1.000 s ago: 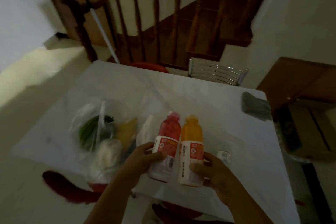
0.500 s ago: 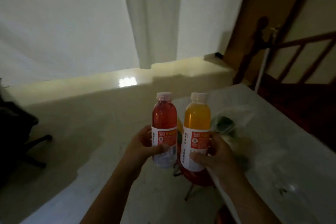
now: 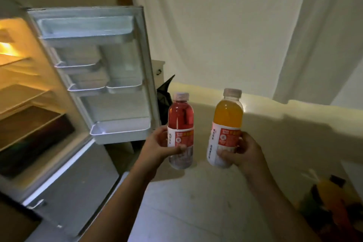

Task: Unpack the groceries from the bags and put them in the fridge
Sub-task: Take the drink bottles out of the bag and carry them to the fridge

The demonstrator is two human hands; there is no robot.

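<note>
Both hands are seen clamped on drinks, left hand (image 3: 160,148) on red bottle (image 3: 181,130), right hand (image 3: 244,152) on orange bottle (image 3: 225,127), carried toward the open fridge (image 3: 64,92), nothing yet shelved.

A white curtain (image 3: 245,25) hangs above a pale floor (image 3: 196,202).
</note>
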